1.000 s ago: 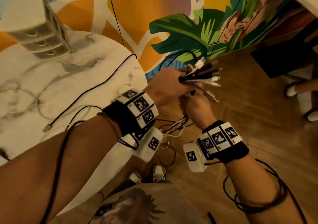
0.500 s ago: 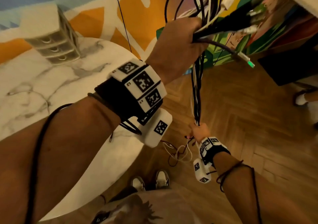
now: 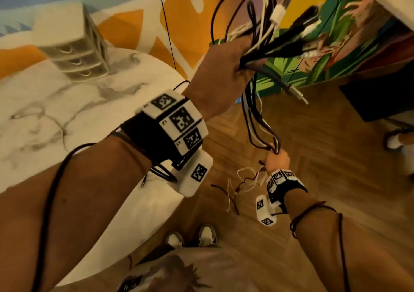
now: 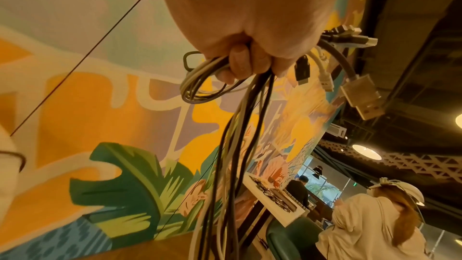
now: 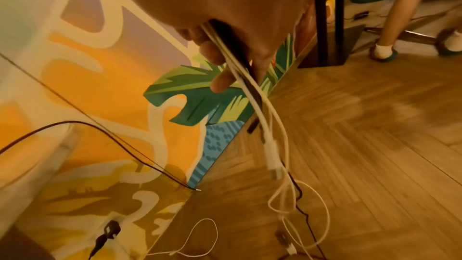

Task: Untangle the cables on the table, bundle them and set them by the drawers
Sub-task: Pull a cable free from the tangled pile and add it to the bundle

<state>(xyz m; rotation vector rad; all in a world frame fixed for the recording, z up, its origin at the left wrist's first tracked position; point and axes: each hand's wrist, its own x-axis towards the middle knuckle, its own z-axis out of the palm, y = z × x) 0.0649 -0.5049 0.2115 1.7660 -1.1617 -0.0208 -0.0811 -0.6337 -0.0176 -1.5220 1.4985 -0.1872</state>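
My left hand (image 3: 230, 65) is raised high and grips a bunch of black and white cables (image 3: 255, 117) near their plug ends, which fan out to the right. The left wrist view shows the fingers (image 4: 240, 64) curled round the cables (image 4: 225, 165), with USB plugs sticking out. The strands hang down to my right hand (image 3: 276, 159), held low over the floor, which grips them lower down. In the right wrist view the fingers (image 5: 220, 78) close round white and dark cables (image 5: 262, 122) whose tails trail onto the floor. The small drawer unit (image 3: 74, 52) stands at the table's far side.
The round marble table (image 3: 56, 112) lies at left, against a painted wall (image 3: 139, 22). A thin black wire (image 3: 165, 22) runs up the wall. Wooden floor (image 3: 313, 179) spreads on the right, with my shoes (image 3: 192, 238) below. A dark table base (image 3: 376, 99) and another person's feet are at far right.
My left hand rose from waist height with the plug ends. My right hand slid down the strands toward the floor, pulling the bunch out straight. The cables left the tabletop.
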